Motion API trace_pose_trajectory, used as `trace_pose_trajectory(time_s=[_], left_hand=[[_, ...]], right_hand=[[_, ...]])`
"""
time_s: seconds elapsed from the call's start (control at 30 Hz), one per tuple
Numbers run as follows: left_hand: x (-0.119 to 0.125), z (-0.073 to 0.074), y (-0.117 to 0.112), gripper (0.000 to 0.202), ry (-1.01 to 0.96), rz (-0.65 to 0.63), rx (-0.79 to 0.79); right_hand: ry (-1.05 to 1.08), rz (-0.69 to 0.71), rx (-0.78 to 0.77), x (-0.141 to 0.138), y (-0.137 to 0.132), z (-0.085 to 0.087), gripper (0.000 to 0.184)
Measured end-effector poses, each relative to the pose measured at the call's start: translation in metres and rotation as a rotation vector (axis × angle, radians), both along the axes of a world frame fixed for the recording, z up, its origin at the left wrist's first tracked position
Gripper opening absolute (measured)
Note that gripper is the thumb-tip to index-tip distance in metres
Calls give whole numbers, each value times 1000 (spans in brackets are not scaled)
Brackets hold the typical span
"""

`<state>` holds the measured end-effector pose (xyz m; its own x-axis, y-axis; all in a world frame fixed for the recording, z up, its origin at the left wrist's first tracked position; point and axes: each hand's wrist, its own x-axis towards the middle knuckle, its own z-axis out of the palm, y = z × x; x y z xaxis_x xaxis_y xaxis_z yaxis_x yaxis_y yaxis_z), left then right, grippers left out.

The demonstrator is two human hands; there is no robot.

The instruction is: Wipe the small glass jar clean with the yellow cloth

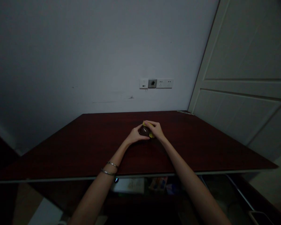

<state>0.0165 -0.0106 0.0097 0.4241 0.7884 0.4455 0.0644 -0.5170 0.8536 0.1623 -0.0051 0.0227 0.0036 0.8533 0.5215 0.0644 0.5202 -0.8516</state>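
My left hand (134, 136) is curved around a dark, shiny, rounded object (144, 131) whose exact kind I cannot make out; thumb and fingers grip it from the left. A yellow cloth (151, 135) is bunched in my right hand (156, 128), which presses it against the right side and top of the dark object. Both hands are close together over the middle of the dark red tabletop (103, 140). Whether the object touches the table is hard to see in the dim light.
Behind the table rises a pale wall with a row of sockets (156, 83). A white panelled door (243, 72) stands at the right. Below the table's front edge, a shelf holds a white flat item (131, 185) and a colourful packet (158, 183).
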Motion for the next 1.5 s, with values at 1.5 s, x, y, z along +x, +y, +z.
trace_pose_trajectory(time_s=[1.5], left_hand=[[-16, 8, 4, 71, 22, 24, -35]], right_hand=[[253, 140, -240, -10, -4, -1, 65]])
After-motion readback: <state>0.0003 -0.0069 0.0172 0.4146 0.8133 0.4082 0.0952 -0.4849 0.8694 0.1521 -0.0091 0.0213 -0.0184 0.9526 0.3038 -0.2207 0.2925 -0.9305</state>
